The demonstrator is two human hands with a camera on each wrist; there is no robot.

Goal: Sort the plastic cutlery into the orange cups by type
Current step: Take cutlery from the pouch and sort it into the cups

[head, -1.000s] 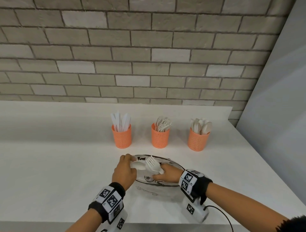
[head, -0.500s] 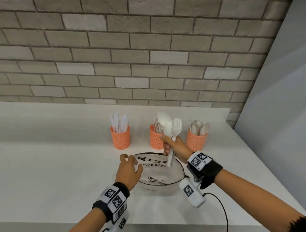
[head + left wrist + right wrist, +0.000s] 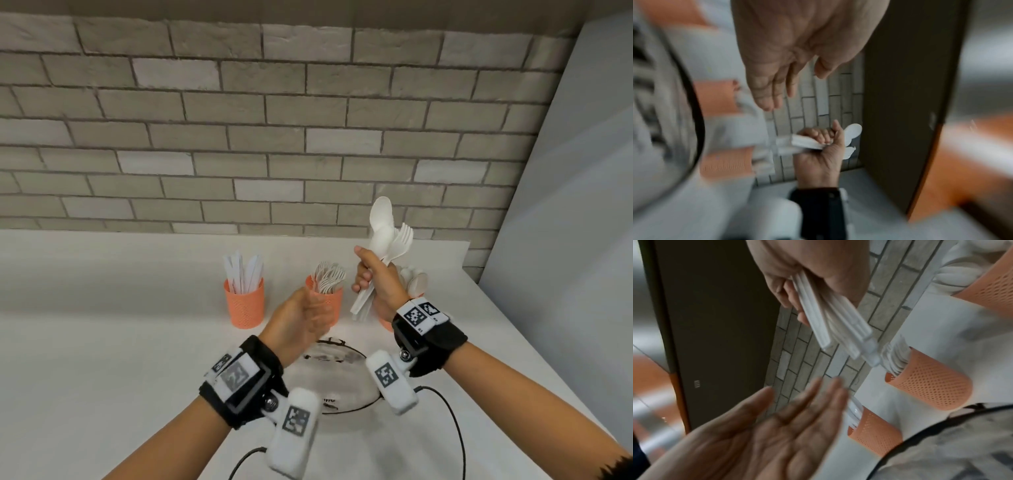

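Observation:
My right hand (image 3: 371, 274) grips a bunch of white plastic spoons and forks (image 3: 388, 236) by the handles, heads up, above the counter. The handles (image 3: 838, 334) stick out below the fist. My left hand (image 3: 305, 315) hovers with fingers straight, palm turned to the bundle, holding nothing. Three orange mesh cups stand in a row: the left cup (image 3: 245, 305) holds knives and the middle cup (image 3: 330, 301) holds forks. My right hand mostly hides the right cup (image 3: 386, 323), which holds spoons (image 3: 416, 281).
A clear plate with a black rim (image 3: 363, 353) lies on the white counter (image 3: 102, 342) under my wrists. A brick wall (image 3: 239, 137) runs behind the cups. A grey panel (image 3: 565, 240) closes the right side.
My right hand has lifted the spoons and forks off the plate, up and to the right. My left hand let go, rose from the plate and opened toward the bundle.

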